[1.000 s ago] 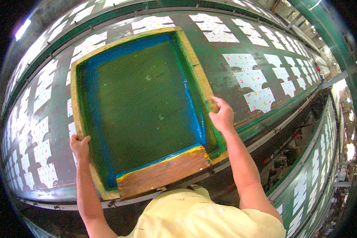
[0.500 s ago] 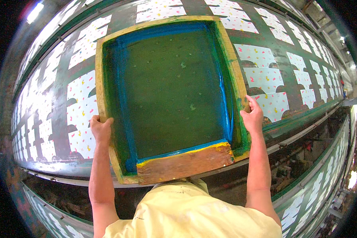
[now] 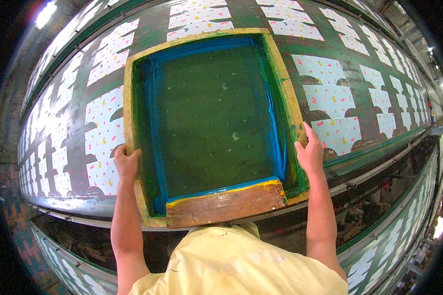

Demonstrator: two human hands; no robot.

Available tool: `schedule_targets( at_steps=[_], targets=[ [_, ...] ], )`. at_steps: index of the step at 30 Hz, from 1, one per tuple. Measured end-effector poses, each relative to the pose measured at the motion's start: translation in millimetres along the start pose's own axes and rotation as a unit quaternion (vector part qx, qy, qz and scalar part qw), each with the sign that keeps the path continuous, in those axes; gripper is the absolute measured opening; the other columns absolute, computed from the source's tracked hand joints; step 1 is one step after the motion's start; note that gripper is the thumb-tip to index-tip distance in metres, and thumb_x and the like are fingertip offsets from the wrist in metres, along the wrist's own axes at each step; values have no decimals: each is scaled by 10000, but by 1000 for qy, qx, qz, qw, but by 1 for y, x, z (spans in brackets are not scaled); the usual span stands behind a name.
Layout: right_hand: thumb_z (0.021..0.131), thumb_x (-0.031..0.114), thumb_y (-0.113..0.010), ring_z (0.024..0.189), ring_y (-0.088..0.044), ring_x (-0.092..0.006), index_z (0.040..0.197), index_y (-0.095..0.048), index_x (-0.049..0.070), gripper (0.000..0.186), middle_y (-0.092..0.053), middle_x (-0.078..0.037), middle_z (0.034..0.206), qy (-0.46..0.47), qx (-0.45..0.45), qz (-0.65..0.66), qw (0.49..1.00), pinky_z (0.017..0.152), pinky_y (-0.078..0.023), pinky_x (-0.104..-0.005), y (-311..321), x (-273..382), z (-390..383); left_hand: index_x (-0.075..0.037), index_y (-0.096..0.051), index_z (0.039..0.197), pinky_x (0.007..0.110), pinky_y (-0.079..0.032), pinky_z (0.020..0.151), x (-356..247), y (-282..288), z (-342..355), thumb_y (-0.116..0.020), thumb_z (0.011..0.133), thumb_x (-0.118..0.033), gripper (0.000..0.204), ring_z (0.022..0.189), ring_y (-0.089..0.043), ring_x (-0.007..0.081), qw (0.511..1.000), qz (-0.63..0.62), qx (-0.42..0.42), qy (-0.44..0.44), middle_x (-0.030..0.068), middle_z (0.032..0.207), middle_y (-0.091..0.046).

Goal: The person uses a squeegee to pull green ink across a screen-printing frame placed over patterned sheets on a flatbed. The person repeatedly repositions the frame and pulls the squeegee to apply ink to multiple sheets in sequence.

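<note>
A wooden-edged screen printing frame (image 3: 129,105) with dark green mesh spans the middle of the view. Blue ink (image 3: 156,132) lines the inside of its border, with a thick streak on the right. Across the near end lies a wooden squeegee (image 3: 226,202), its upper edge smeared yellow and blue. My left hand (image 3: 127,161) grips the left rail, thumb on top and fingers hidden underneath. On the right rail my right hand (image 3: 311,151) is closed, its thumb inside and index finger stretched along the outer side.
A long green printing table (image 3: 261,22) carries rows of white cut pieces (image 3: 332,132) dotted with small coloured prints. A metal rail (image 3: 374,172) runs along its near edge. Behind me another table (image 3: 66,260) holds similar white pieces.
The far edge of the screen frame has come slightly nearer to me, and its left side has shifted a little right. Both hands keep their hold; the squeegee stays at the near end.
</note>
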State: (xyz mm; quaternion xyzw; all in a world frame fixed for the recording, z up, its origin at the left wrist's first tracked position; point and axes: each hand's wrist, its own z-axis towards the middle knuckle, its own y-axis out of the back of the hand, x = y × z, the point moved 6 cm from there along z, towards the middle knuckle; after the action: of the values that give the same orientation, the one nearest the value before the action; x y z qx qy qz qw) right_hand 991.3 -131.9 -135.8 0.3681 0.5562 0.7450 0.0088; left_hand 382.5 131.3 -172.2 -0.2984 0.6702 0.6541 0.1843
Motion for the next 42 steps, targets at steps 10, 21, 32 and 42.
schedule_targets(
  at_steps=[10, 21, 32, 42],
  targets=[
    [888, 183, -797, 1301, -668, -353, 1349, -769, 145, 463, -696, -120, 1418, 383, 210, 52, 898, 1118, -534, -501, -17, 156, -182, -9, -633, 1555, 326, -599, 954, 15, 9, -30, -769, 748, 58, 821, 1094, -753, 189, 981, -164, 100, -27, 104, 1269, -782],
    [882, 90, -728, 1157, -734, -327, 1288, -772, 109, 409, -752, -123, 1256, 353, 248, -123, 894, 1012, -575, -478, -61, 232, -184, -21, -658, 1524, 451, -554, 1080, 28, 0, -27, -800, 738, -92, 801, 1229, -697, 364, 982, -163, -1, -99, 199, 1294, -734],
    [861, 3, -672, 1097, -774, -355, 1284, -811, 148, 468, -807, -128, 1173, 313, 222, -108, 917, 965, -615, -483, -47, 234, -207, 8, -656, 1486, 530, -521, 1103, 18, -2, -42, -820, 768, -191, 763, 1217, -648, 467, 984, -35, -101, -145, 254, 1238, -699],
    [866, -21, -653, 1109, -747, -323, 1297, -776, 136, 475, -773, -82, 1194, 368, 75, -140, 916, 975, -578, -463, -80, 233, -185, 53, -651, 1454, 546, -532, 1071, -1, 4, -48, -746, 987, -283, 584, 1216, -638, 475, 985, 10, -110, -130, 261, 1220, -701]
  ],
)
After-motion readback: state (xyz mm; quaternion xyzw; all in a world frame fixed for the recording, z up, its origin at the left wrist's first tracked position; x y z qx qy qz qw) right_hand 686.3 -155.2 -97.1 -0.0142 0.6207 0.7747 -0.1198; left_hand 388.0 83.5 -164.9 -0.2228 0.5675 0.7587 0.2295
